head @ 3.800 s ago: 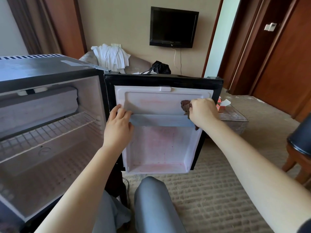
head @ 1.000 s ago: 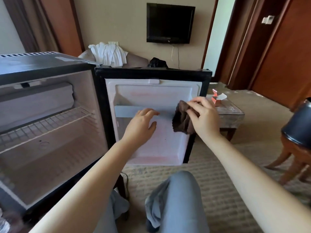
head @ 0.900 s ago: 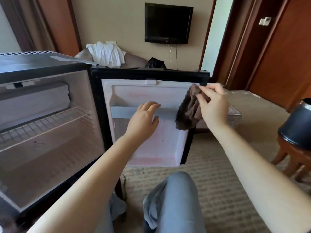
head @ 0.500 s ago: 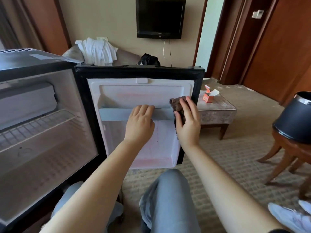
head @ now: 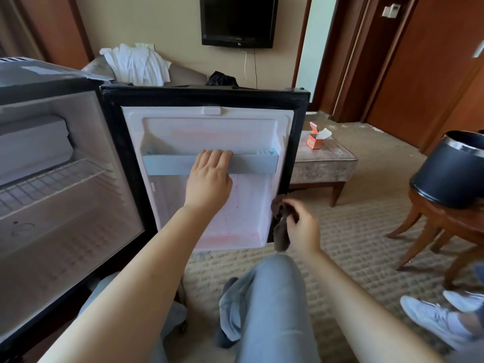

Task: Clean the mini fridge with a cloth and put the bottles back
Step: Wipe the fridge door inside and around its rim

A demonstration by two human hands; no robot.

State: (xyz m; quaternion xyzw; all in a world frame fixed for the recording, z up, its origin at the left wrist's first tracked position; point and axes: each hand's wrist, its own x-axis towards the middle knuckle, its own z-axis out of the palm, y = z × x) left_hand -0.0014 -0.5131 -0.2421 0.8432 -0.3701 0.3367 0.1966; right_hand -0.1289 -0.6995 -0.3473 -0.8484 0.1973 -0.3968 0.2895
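Left hand (head: 209, 179) fingers curled over door shelf rail (head: 251, 165) of open mini fridge (head: 110, 127); right hand (head: 303, 229) fingers pinch brown cloth (head: 280, 231) beside door's lower right edge.

- Mini fridge (head: 52, 179) at left; door (head: 209, 98) open to its right.
- Left hand (head: 209, 182) on door shelf (head: 251, 165).
- Right hand (head: 303, 229) with cloth (head: 280, 231) at door's lower right edge.
- Footstool (head: 322, 163) behind door, box (head: 315, 140) on it.
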